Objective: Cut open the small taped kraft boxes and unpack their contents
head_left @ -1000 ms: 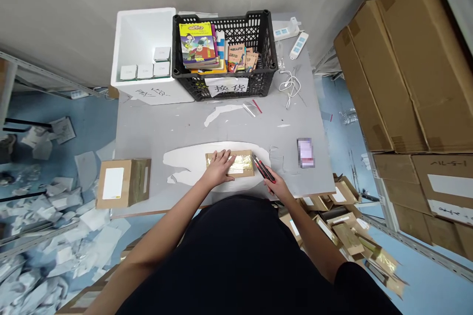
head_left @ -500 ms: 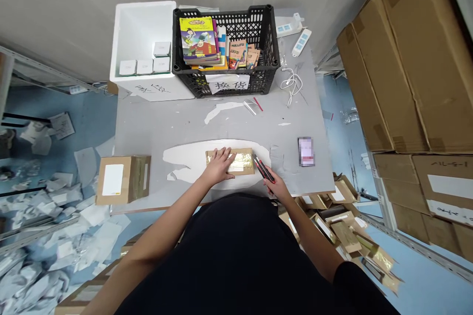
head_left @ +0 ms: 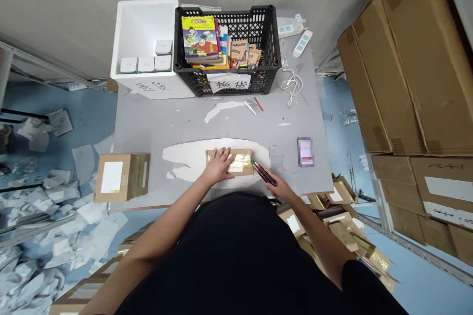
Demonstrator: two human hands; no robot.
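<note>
My left hand [head_left: 218, 167] lies flat on a small cardboard parcel [head_left: 221, 156], pressing on its left part. Shiny gold tape [head_left: 242, 161] runs across the parcel's top, just right of my fingers. My right hand [head_left: 277, 188] is closed around a red and black utility knife [head_left: 264, 173]. The knife's front end is close to the parcel's right edge, and I cannot tell whether it touches. The blade is too small to make out. The parcel rests on a white patch of the grey table [head_left: 185, 123].
A taped carton [head_left: 121, 177] and a blurred rectangular item [head_left: 305, 151] lie on the table. At its far end stand a black crate [head_left: 258, 78] of books and a white foam box [head_left: 136, 24]. Large cartons [head_left: 384, 74] stand right; paper scraps [head_left: 55, 216] cover the floor left.
My right hand and the knife have dropped slightly closer to the table's front edge, with the knife's front end lower beside the parcel. My left hand and the parcel stay in place.
</note>
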